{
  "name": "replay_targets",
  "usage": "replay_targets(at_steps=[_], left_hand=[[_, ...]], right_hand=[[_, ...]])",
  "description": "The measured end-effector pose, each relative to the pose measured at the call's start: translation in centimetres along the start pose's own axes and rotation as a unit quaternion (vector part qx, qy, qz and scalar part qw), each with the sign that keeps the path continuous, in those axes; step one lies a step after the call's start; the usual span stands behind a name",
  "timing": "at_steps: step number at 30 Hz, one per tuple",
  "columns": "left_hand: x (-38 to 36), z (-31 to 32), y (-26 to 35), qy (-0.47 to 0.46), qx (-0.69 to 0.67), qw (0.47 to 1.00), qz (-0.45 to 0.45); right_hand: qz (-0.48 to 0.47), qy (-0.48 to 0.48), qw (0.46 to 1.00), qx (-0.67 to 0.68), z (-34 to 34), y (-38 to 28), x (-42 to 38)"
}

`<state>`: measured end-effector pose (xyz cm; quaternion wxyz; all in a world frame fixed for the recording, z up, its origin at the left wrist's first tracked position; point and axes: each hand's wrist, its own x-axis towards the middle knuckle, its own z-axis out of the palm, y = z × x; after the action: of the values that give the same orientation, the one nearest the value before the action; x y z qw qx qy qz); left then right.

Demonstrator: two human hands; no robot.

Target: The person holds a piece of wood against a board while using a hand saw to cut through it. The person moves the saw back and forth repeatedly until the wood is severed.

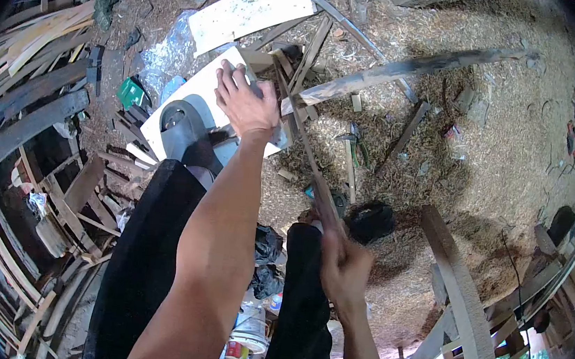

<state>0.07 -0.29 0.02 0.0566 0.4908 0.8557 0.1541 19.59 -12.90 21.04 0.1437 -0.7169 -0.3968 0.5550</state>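
My left hand (pixel 246 104) lies on a white board (pixel 211 77) with its fingers spread, pressing down near the edge. Beside it, my foot in a dark slipper (pixel 186 130) rests on the same board. My right hand (pixel 346 270) is wrapped round the wooden handle of a handsaw (pixel 330 208), low at the right of my knee. The long thin saw blade (pixel 304 133) slants up and left from the handle, passing close along the board's right edge, just right of my left hand.
A long pale pole (pixel 411 70) lies across the sawdust-covered ground. Green-handled pliers (pixel 356 141) and a black plastic bag (pixel 371 221) are right of the saw. Another white sheet (pixel 249 11) lies ahead. Stacked timber (pixel 35 111) fills the left; a curved beam (pixel 464 303) stands at right.
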Motion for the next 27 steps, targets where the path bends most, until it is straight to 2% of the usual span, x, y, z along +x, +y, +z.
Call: replay_targets(at_steps=[3, 4, 6, 8, 11, 12, 14, 16, 18, 19, 21, 22, 23, 27], left_hand=[[-0.1, 0.1, -0.1, 0.011, 0.024, 1.000, 0.005], [-0.1, 0.1, 0.0, 0.013, 0.027, 1.000, 0.008], [0.0, -0.1, -0.2, -0.001, 0.019, 1.000, 0.004], [0.6, 0.1, 0.4, -0.006, 0.008, 1.000, 0.007], [-0.1, -0.2, -0.1, -0.001, 0.001, 1.000, 0.007], [-0.1, -0.3, 0.0, -0.004, -0.001, 1.000, 0.006], [0.0, -0.3, 0.2, 0.000, -0.007, 1.000, 0.006], [0.1, -0.1, 0.0, 0.004, -0.002, 1.000, 0.004], [0.0, 0.1, 0.0, 0.021, 0.016, 1.000, 0.013], [0.1, 0.1, -0.3, 0.023, 0.018, 1.000, 0.011], [0.0, -0.2, 0.2, -0.005, 0.003, 1.000, -0.006], [0.1, -0.1, 0.0, -0.017, 0.010, 1.000, -0.004], [0.2, 0.0, 0.2, -0.015, 0.008, 1.000, -0.001], [-0.1, -0.8, -0.5, -0.014, 0.009, 1.000, 0.004]], right_hand=[[-0.006, 0.015, 0.999, -0.034, -0.8, 1.6, -1.3], [0.028, -0.013, 0.996, -0.078, -0.5, 1.5, -0.2], [-0.074, 0.067, 0.994, -0.055, 3.5, 0.2, 4.9], [-0.042, 0.041, 0.991, -0.124, 5.8, -2.0, 9.6], [0.053, -0.008, 0.994, -0.092, 5.5, -4.9, 11.4], [0.057, -0.005, 0.994, -0.092, 5.0, -4.3, 10.5], [-0.022, 0.000, 0.997, -0.072, 3.6, -2.2, 6.7], [-0.021, 0.040, 0.999, -0.002, 1.2, -0.4, 1.1], [0.011, -0.048, 0.997, -0.067, -1.9, 1.1, -2.7], [0.009, -0.051, 0.996, -0.067, -1.2, 1.8, -2.1], [-0.110, 0.020, 0.994, -0.019, 1.2, 1.6, 0.9], [-0.054, 0.015, 0.992, -0.117, 3.6, -0.4, 6.2], [-0.008, 0.003, 0.994, -0.105, 5.2, -1.6, 9.1], [-0.044, 0.026, 0.995, -0.085, 6.5, -3.6, 11.9]])
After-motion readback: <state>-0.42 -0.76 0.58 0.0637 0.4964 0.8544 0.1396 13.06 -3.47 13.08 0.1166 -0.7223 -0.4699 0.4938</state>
